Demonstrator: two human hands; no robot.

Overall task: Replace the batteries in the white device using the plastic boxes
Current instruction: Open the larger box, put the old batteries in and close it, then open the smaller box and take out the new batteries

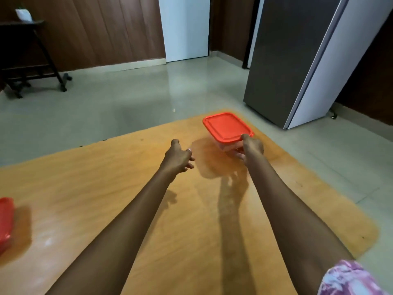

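A clear plastic box with a red lid (226, 127) sits near the far right corner of the wooden table (106, 188). My right hand (251, 149) grips the box's near right corner, thumb on the lid's edge and fingers against the side wall. My left hand (178, 157) hovers over the table a little to the left of the box, fingers spread, holding nothing. A second red-lidded box (6, 222) is cut off at the table's left edge. The white device is not in view.
The table's far edge runs just behind the box, with pale floor tiles beyond. A tall grey and white fridge (297, 60) stands at the right. A dark wooden stand on wheels (32, 60) is at the far left.
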